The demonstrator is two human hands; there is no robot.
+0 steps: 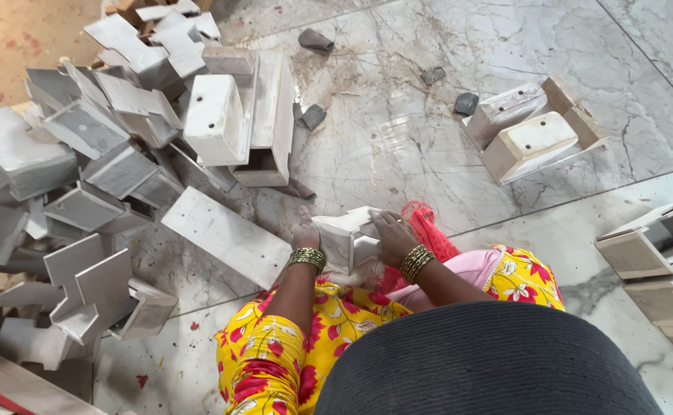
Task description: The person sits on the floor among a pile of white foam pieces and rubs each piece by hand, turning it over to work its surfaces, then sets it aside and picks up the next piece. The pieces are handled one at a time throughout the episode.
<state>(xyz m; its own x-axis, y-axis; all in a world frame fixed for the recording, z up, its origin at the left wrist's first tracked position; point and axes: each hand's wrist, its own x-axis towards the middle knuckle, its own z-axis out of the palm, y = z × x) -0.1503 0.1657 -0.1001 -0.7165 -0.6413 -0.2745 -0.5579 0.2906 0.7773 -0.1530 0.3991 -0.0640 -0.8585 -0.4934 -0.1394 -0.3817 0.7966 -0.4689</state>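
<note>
Marble floor (444, 146), 2 hands (306, 230), 1 white block (344, 238)

Both forearms reach forward; left grip (305, 232) and right grip (392, 237) closed, fingers curled downward

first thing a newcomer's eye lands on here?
Probably the big jumbled heap of white board pieces filling the left of the marble floor. Next, low at centre, the left hand and right hand gripping a small white block between them, with gold bangles on the wrists above a bright yellow floral garment. A few assembled white pieces sit apart at upper right.
</note>
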